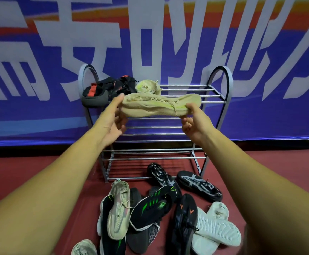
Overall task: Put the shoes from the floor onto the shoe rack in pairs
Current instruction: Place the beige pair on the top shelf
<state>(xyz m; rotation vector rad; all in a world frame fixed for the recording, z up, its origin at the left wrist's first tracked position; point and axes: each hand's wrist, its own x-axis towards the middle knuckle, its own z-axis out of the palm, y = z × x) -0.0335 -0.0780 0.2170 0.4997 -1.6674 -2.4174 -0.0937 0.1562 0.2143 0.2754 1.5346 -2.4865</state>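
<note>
Pinching the left end of the beige shoe (155, 107), the left hand (111, 118) shares the load with the right hand (192, 124), whose fingers grip the other end. The shoe hangs sideways over the shoe rack (221, 96), at its top shelf. It should probably be turned lengthwise and set flat across the bars, just right of its beige mate (148, 86).

L hand (113, 116) stretched fwd toward 1 o'clock, R hand (192, 122) toward 11. Each pinches one end of beige shoe (159, 105), thumb on top, fingers curled under.
</note>
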